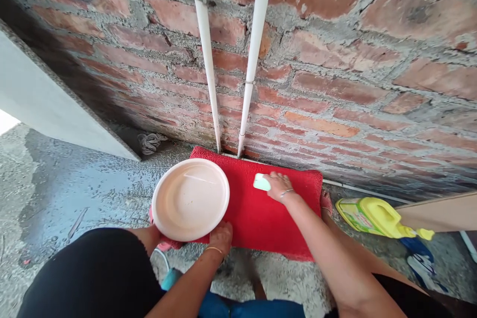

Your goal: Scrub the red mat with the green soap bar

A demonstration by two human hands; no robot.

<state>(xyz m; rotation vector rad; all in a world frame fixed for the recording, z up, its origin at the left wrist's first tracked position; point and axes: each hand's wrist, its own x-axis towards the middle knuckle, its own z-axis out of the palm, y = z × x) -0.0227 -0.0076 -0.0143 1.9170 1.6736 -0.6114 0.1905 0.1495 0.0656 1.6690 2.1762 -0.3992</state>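
A thick red mat (pixel 268 218) lies spread out in front of me, against the foot of the wall. On its upper middle, my right hand (pixel 278 185) is closed round one end of a pale green rounded block (pixel 262 182); I cannot tell whether it is a brush or soap. My left hand (pixel 222 237) is curled at the mat's front edge, its fingertips partly hidden. Close beside it, a pale pink basin (pixel 191 198) covers the mat's left part, holding what looks like a little water.
Behind the mat rises a brick wall (pixel 328 84) with two white pipes (pixel 249 59). A yellow jug (pixel 372 216) lies on its side at right, near a blue-and-white packet (pixel 423 263). A grey rag (pixel 149 142) sits by a slab (pixel 67 99) at left. The concrete floor (pixel 85 184) is wet.
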